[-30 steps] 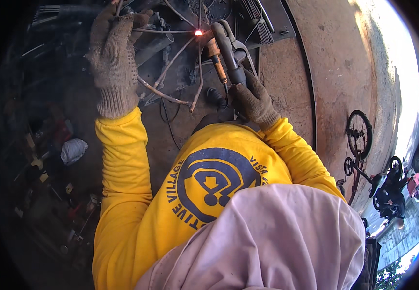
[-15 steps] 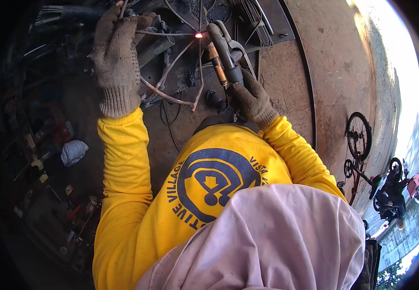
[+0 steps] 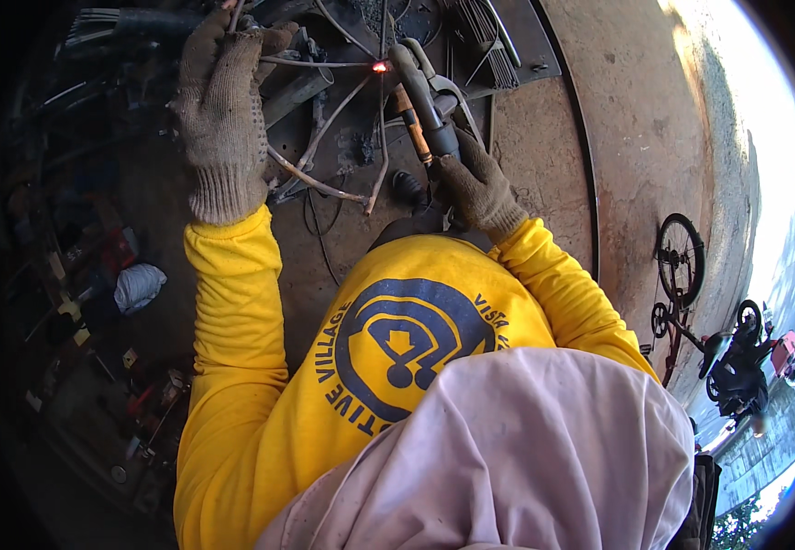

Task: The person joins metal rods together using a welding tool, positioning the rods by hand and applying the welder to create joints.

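My left hand, in a brown knitted glove with a bare fingertip showing, closes around the rim of a frame of thin metal rods. The frame's rods spread out from a joint with a glowing orange spot. My right hand, gloved too, is closed round a dark grey tool with a thick curved head and a metal loop at its side. The head of the tool lies just right of the glowing spot. A copper-coloured cylinder shows beside it; whether it belongs to the tool I cannot tell.
Beneath the frame is a dark metal work surface with a bundle of thin rods and a metal pipe. A cable runs on the floor. Clutter and a white bag lie left; a bicycle and motorcycle stand right.
Almost nothing differs. The tool's head and the glowing spot are shifted very slightly; both hands keep their grip.
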{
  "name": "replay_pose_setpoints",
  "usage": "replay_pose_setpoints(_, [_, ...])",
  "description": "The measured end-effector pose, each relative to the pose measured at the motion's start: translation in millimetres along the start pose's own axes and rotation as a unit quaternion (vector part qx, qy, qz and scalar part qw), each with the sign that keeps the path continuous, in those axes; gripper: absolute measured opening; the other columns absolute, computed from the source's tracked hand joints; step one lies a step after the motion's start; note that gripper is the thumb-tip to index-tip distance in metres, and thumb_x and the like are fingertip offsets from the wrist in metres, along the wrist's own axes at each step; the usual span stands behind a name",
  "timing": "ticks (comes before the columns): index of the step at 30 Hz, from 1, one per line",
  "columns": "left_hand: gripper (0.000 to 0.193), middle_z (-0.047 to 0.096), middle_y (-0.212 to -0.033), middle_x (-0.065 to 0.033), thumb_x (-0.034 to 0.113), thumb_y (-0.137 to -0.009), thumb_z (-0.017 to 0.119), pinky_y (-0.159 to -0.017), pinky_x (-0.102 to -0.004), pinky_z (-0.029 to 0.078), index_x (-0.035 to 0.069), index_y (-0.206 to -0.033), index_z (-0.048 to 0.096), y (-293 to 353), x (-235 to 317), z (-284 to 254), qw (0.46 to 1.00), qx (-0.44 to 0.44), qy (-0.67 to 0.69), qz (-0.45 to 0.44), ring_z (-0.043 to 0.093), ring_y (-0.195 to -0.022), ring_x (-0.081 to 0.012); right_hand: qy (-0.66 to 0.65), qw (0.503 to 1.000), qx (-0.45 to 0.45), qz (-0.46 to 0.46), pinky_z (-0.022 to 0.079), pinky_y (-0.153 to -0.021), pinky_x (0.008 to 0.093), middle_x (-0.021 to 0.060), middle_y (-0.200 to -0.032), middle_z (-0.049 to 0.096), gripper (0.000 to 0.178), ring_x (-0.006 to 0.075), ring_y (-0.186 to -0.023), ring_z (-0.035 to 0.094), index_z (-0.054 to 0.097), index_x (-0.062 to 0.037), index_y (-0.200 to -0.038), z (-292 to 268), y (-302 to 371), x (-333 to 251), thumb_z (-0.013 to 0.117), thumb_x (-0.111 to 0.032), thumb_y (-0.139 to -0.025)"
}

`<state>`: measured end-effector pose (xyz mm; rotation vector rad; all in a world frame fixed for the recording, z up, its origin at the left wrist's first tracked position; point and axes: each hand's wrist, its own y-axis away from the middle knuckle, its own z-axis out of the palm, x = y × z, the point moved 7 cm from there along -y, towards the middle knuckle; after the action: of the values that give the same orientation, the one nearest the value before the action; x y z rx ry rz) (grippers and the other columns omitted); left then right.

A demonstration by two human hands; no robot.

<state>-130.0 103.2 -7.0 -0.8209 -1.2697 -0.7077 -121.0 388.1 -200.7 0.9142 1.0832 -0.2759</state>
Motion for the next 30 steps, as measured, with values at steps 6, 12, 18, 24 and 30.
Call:
replay_pose_setpoints(6, [0.036,0.069,-0.115,-0.0214,0.003,-0.097,0.058,-0.098,-0.0458,0.056,-0.004,-0.133,0.057,13.9,7.9,-11.0,0.995,-0.01,-0.094,0.025,0.07,-0.106,-0.0341,-0.119,0.993,-0.015,0.015,0.051,-0.055,0.0213,0.0016,-0.092,0.061,0.063,0.0062,-0.077,0.057,0.041,-0.0118,-0.155,8.8,2.1,-13.4,0.063,-0.028,-0.098])
replay_pose_setpoints(12, [0.029,0.068,-0.12,-0.0193,0.002,-0.097,0.057,-0.095,-0.0416,0.056,-0.005,-0.125,0.062,21.9,15.5,-10.5,0.979,-0.016,-0.189,0.077,0.069,-0.107,-0.0299,-0.152,0.988,-0.014,0.04,0.054,-0.058,0.0234,0.0021,-0.096,0.064,0.055,0.0085,-0.079,0.061,0.048,-0.0093,-0.149,10.3,1.5,-6.6,0.063,-0.025,-0.098])
replay_pose_setpoints(18, [0.024,0.067,-0.124,-0.0171,0.001,-0.097,0.057,-0.091,-0.0374,0.057,-0.005,-0.118,0.067,11.4,29.8,7.7,0.924,-0.039,-0.335,0.18,0.068,-0.108,-0.0258,0.16,0.932,0.052,-0.32,0.057,-0.069,0.0313,0.0107,-0.111,0.065,0.037,0.0166,-0.087,0.067,0.055,-0.0004,-0.134,0.9,17.0,-39.9,0.06,-0.015,-0.1])
replay_pose_setpoints(24, [0.025,0.065,-0.127,-0.0171,-0.002,-0.097,0.055,-0.092,-0.0367,0.057,-0.006,-0.119,0.066,6.9,29.0,23.1,0.872,-0.072,-0.417,0.245,0.068,-0.109,-0.028,0.367,0.766,0.115,-0.514,0.057,-0.074,0.0319,0.0114,-0.112,0.066,0.055,0.0162,-0.088,0.068,0.042,0.0005,-0.149,-2.2,25.5,-55.9,0.06,-0.018,-0.1])
replay_pose_setpoints(30, [0.036,0.065,-0.124,-0.0164,0.001,-0.097,0.056,-0.095,-0.041,0.057,-0.008,-0.132,0.056,-1.0,12.8,11.5,0.988,0.002,-0.15,0.016,0.07,-0.107,-0.0339,-0.115,0.993,0.004,-0.01,0.057,-0.072,0.0308,0.0093,-0.105,0.067,0.059,0.014,-0.083,0.067,0.039,0.0002,-0.152,-7.8,4.8,-9.1,0.061,-0.022,-0.102])
